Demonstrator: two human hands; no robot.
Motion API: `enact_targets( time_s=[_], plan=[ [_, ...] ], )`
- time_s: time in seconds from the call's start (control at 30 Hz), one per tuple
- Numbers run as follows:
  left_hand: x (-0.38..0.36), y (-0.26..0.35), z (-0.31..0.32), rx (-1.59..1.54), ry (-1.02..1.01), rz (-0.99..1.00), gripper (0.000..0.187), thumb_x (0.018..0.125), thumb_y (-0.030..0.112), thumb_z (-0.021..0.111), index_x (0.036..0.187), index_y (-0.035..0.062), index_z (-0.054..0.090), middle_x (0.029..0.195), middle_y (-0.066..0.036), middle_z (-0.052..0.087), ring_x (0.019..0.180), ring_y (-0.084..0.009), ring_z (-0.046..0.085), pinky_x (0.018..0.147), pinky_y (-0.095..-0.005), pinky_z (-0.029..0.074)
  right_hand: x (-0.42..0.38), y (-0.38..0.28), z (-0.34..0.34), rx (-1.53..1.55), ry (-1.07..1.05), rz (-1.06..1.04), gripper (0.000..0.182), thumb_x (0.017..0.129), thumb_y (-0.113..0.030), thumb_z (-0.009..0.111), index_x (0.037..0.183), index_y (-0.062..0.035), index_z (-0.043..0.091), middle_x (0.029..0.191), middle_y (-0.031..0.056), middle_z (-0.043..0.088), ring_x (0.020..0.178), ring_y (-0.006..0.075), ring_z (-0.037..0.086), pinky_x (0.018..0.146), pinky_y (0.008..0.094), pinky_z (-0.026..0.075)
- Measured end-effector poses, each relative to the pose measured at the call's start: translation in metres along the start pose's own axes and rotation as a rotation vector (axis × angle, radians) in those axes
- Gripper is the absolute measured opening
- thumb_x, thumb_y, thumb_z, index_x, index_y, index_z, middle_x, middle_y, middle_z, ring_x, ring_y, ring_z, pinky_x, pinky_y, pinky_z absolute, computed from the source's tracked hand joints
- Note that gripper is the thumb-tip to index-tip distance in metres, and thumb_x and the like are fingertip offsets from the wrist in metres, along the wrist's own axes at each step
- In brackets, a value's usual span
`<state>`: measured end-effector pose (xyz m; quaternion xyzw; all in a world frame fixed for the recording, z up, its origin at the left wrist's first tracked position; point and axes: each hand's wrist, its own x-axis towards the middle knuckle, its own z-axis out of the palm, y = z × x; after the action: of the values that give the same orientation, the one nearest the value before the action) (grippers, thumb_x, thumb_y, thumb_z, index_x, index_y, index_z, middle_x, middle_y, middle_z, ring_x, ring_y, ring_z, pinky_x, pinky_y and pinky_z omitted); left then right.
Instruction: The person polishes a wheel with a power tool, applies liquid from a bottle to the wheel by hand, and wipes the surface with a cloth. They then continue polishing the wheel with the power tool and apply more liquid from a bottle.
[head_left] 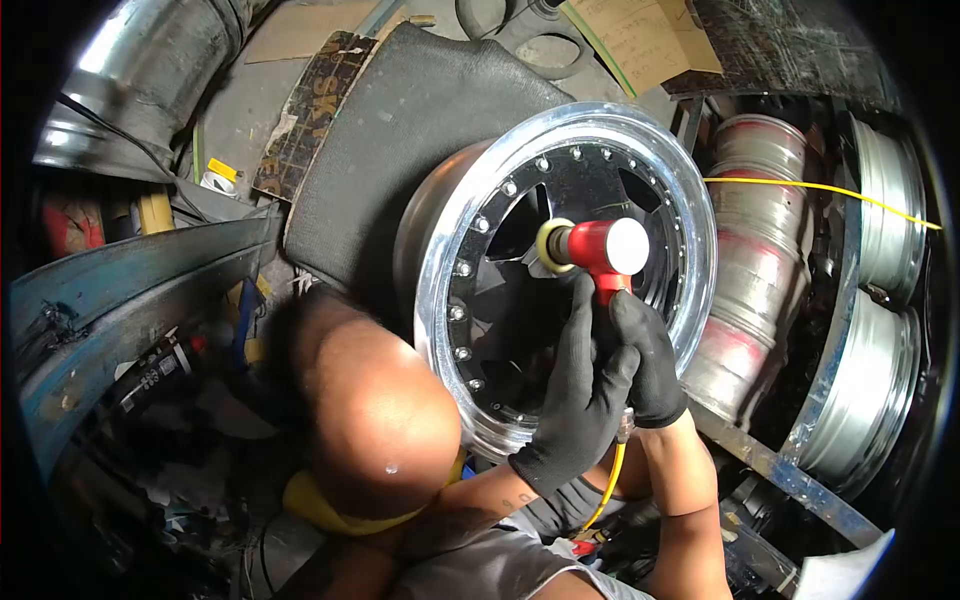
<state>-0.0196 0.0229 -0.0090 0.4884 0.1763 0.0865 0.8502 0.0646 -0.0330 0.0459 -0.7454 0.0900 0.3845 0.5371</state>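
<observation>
Both of my hands wear black gloves and meet around the handle of a red air tool [592,246] with a white round cap and a yellowish pad. My left hand [580,405] lies along the handle's left side, fingers pointing up. On the right side, my right hand [648,365] is wrapped round the same handle. The tool is over the black face of a wheel [500,315] with a polished rim lip and a ring of bolts. A yellow hose [613,485] runs down from the handle.
A dark rubber mat [375,150] lies behind the wheel. Stacked metal rims [750,260] and more rims [865,390] stand on a rack [760,465] at the right. A bent metal panel [130,280] is at the left. My bare knee [385,430] is beside the wheel.
</observation>
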Motion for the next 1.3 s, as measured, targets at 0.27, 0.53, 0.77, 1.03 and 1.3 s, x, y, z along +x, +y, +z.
enact_targets(
  time_s=[0.27, 0.53, 0.77, 1.03, 1.3],
  plan=[
    [0.003, 0.010, 0.001, -0.138, 0.021, -0.048, 0.075, 0.101, 0.019, 0.056, 0.156, -0.0077, 0.013, 0.158, -0.027, 0.028, 0.147, -0.0345, 0.030, 0.120, -0.0420, 0.024, -0.001, 0.001, -0.004, 0.070, 0.001, 0.055, 0.043, 0.100, -0.033, 0.058, 0.128, 0.0001, 0.057, 0.105, 0.0005, 0.060, 0.093, 0.0077, 0.053, 0.083, 0.0240, 0.044],
    [-0.004, 0.003, -0.001, -0.111, -0.016, -0.044, 0.078, 0.102, 0.019, 0.057, 0.156, -0.0088, 0.008, 0.158, -0.028, 0.022, 0.148, -0.0352, 0.026, 0.121, -0.0421, 0.023, -0.004, 0.007, -0.004, 0.002, -0.005, 0.004, 0.052, 0.100, -0.036, 0.057, 0.134, 0.0031, 0.053, 0.111, 0.0029, 0.060, 0.101, 0.0101, 0.054, 0.090, 0.0261, 0.044],
    [-0.010, -0.003, 0.000, -0.082, 0.020, -0.055, 0.078, 0.102, 0.021, 0.057, 0.155, -0.0078, 0.009, 0.155, -0.028, 0.026, 0.145, -0.0371, 0.029, 0.120, -0.0426, 0.023, -0.004, 0.005, -0.001, 0.034, -0.028, 0.027, 0.050, 0.099, -0.036, 0.059, 0.131, 0.0030, 0.054, 0.110, 0.0028, 0.060, 0.100, 0.0093, 0.054, 0.089, 0.0259, 0.044],
    [-0.006, -0.001, -0.005, -0.143, -0.030, -0.114, 0.076, 0.101, 0.018, 0.056, 0.156, -0.0081, 0.010, 0.157, -0.027, 0.025, 0.147, -0.0355, 0.027, 0.121, -0.0427, 0.022, 0.000, -0.001, 0.002, -0.037, 0.008, 0.002, 0.043, 0.100, -0.034, 0.059, 0.124, 0.0021, 0.058, 0.102, 0.0013, 0.060, 0.093, 0.0084, 0.051, 0.084, 0.0248, 0.043],
    [-0.005, -0.002, -0.001, -0.091, -0.007, -0.090, 0.077, 0.102, 0.021, 0.054, 0.156, -0.0077, 0.007, 0.159, -0.027, 0.021, 0.149, -0.0360, 0.025, 0.121, -0.0435, 0.020, 0.003, -0.006, 0.001, -0.076, -0.004, 0.005, 0.042, 0.099, -0.036, 0.059, 0.120, 0.0011, 0.059, 0.101, 0.0013, 0.060, 0.092, 0.0083, 0.051, 0.082, 0.0252, 0.044]
  ],
)
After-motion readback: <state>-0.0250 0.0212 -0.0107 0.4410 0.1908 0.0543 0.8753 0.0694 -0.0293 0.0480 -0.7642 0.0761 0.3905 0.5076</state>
